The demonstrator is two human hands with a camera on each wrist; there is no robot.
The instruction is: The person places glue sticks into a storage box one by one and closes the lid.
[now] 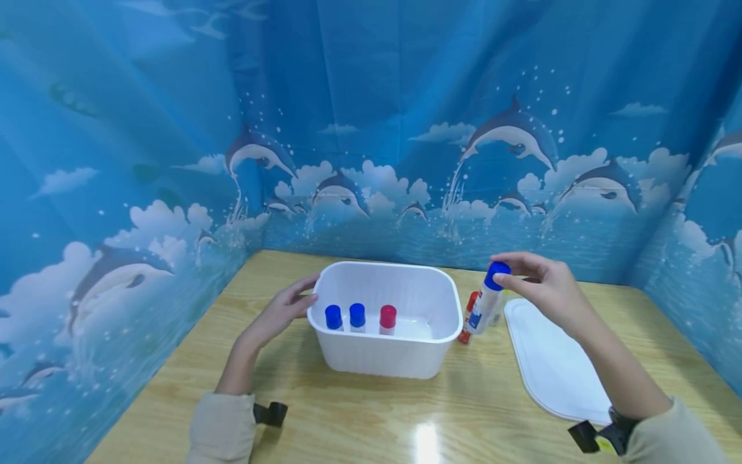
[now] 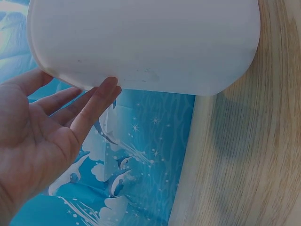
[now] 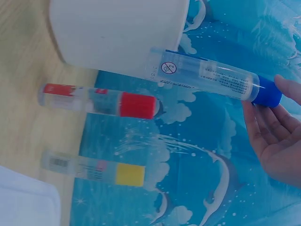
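My right hand (image 1: 551, 290) pinches a glue stick (image 1: 485, 306) by its blue cap, holding it tilted above the table beside the bin's right end. In the right wrist view, its clear tube (image 3: 207, 75) overlaps the bin's corner. My left hand (image 1: 281, 316) touches the left end of the white plastic bin (image 1: 379, 354), fingers fairly straight against wall and rim. Inside the bin stand two blue-capped glue sticks (image 1: 357, 316) and a red-capped one (image 1: 388, 316); the front wall hides their lower parts. A red-capped glue stick (image 3: 101, 101) and a yellow-capped one (image 3: 99, 169) stand outside on the table.
A white lid (image 1: 556, 361) lies flat on the wooden table (image 1: 348, 419), right of the bin. Behind and at both sides hangs a blue dolphin-print curtain (image 1: 371, 129). Black wrist straps (image 1: 271, 414) are on both arms.
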